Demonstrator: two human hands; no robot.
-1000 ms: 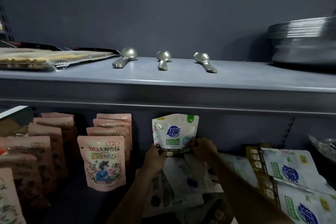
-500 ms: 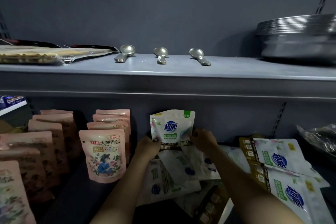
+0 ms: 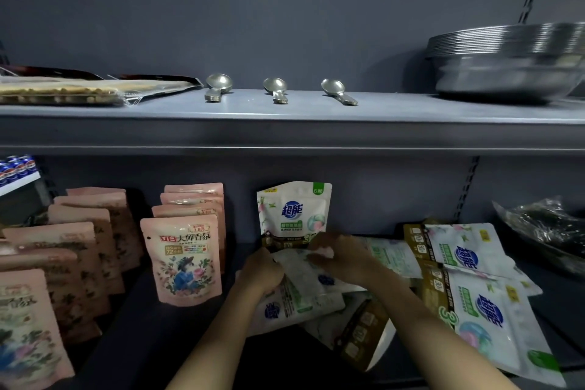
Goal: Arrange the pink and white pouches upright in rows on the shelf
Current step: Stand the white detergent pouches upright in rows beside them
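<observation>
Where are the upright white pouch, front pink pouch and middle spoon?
upright white pouch [image 3: 292, 210], head view, on its blue logo.
front pink pouch [image 3: 183, 260], head view, on its front panel.
middle spoon [image 3: 274, 86], head view, on its bowl.

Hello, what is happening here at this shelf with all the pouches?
A person is stocking the lower shelf with pouches. Several pink pouches already stand upright in rows on the left. One white pouch stands upright at the back, near the middle. Both hands are now on another white pouch from the loose pile lying flat on the right: the left hand and the right hand grip its upper part. Most white pouches are not yet stood up.
</observation>
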